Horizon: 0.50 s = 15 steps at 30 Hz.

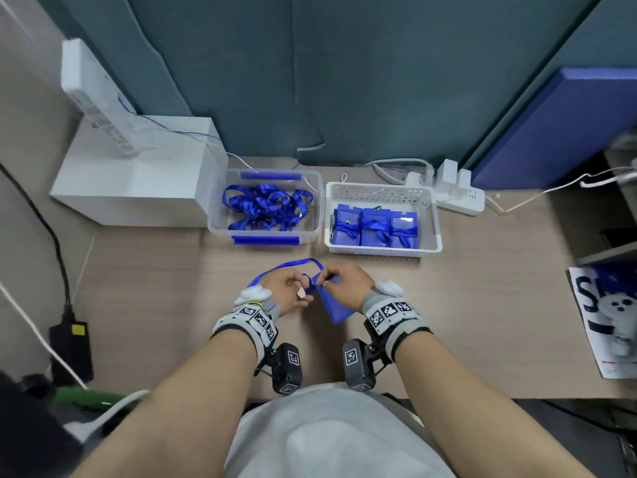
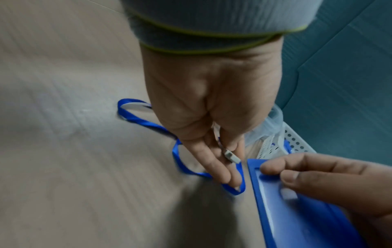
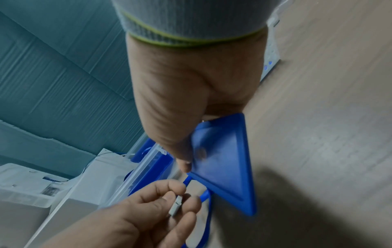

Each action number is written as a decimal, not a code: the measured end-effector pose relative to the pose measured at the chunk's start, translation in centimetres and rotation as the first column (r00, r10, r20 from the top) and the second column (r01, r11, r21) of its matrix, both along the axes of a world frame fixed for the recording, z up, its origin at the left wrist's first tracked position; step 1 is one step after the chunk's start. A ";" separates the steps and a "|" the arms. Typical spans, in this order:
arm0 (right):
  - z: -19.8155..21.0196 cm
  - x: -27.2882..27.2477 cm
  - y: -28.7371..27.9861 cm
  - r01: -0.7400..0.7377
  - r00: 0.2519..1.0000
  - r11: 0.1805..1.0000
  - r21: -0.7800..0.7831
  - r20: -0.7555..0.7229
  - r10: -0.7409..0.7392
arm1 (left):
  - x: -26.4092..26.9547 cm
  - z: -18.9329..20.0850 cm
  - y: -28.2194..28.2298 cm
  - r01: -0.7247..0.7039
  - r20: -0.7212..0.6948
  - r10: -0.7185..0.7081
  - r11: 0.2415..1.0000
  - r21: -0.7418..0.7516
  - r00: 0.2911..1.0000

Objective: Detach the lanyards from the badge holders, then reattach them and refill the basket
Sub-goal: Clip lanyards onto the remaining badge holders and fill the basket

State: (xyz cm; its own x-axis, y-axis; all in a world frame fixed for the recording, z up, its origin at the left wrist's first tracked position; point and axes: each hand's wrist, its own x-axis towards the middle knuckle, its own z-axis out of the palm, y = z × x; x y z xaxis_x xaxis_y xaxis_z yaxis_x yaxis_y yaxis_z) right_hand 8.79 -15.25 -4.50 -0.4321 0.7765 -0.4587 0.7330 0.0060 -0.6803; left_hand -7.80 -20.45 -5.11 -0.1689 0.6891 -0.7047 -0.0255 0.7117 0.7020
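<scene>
Low over the desk's near middle, my left hand point(image 1: 303, 291) pinches the silver clip point(image 2: 232, 157) of a blue lanyard point(image 1: 293, 263) between thumb and fingers. Its ribbon loops away over the desk point(image 2: 146, 120). My right hand point(image 1: 325, 276) grips the top edge of a blue badge holder point(image 1: 336, 307), which tilts down toward me. In the wrist views the clip point(image 3: 176, 206) sits a short gap away from the holder's point(image 3: 224, 164) top corner, not touching it. The right fingers point(image 2: 314, 169) curl over the holder's point(image 2: 297, 213) slotted end.
A clear bin point(image 1: 215, 229) of loose blue lanyards stands behind my hands. To its right is a white basket point(image 1: 379, 251) with wrapped badge holders. A white box point(image 1: 138, 174), a power strip point(image 1: 462, 198), a magazine point(image 1: 606, 315) and a black adapter point(image 1: 70, 350) lie around.
</scene>
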 end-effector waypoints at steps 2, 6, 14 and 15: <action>0.3 0.3 0.5 0.005 1.000 1.000 0.003 -0.003 -0.005 | 0.2 0.3 0.9 0.006 0.043 -0.006 1.000 -0.017 0.999; 0.9 1.1 1.1 0.051 0.998 0.998 0.041 -0.050 -0.049 | 0.7 2.0 1.8 0.071 0.035 -0.071 0.997 -0.005 0.997; 1.6 3.0 1.3 0.112 0.990 0.988 0.107 -0.096 -0.102 | 2.0 3.4 2.1 0.145 0.088 -0.154 0.984 0.104 0.984; 1.7 3.1 1.3 0.112 0.989 0.988 0.106 -0.110 -0.100 | 2.1 3.1 2.1 0.176 0.049 -0.183 0.977 0.122 0.982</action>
